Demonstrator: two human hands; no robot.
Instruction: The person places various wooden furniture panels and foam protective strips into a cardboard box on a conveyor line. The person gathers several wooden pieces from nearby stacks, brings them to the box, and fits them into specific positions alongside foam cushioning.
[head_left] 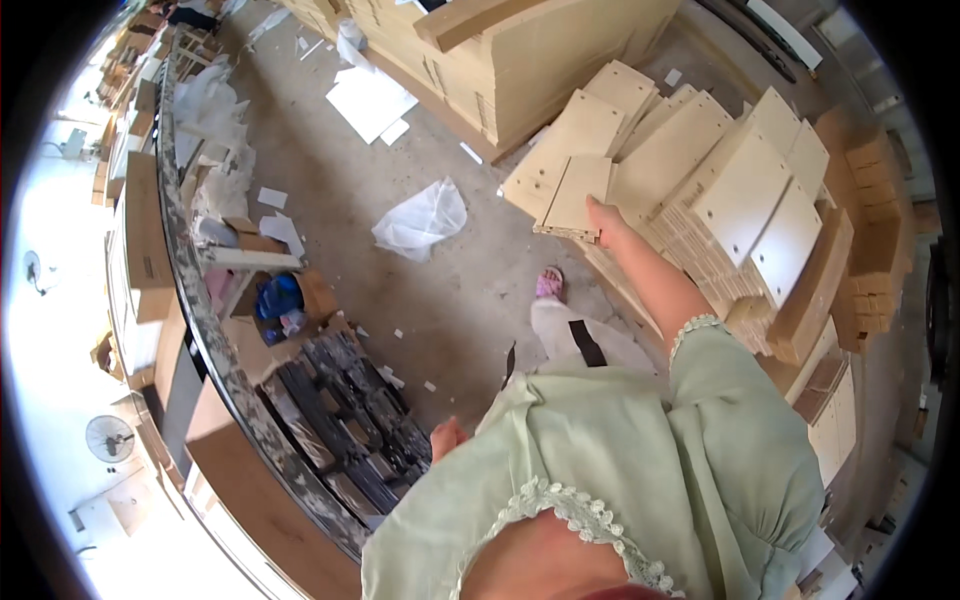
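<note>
My right hand (604,219) reaches forward to the right, its fingers closed over the edge of a narrow pale wooden board (578,192). More thin boards lie under that one, and I cannot tell how many my fingers take in. Beside it, larger pale panels (565,145) with small drilled holes lie in leaning, fanned stacks. My left hand (447,438) hangs low at my left side, partly hidden by my sleeve. Its fingers look curled, and nothing shows in them.
A tall cardboard-coloured stack (560,75) stands ahead. Clear plastic film (422,220) and a white sheet (370,103) lie on the floor. A long worn bench edge (215,350) runs along my left, with dark wrapped parts (350,410) beside it. Brown cartons (870,220) stand at the far right.
</note>
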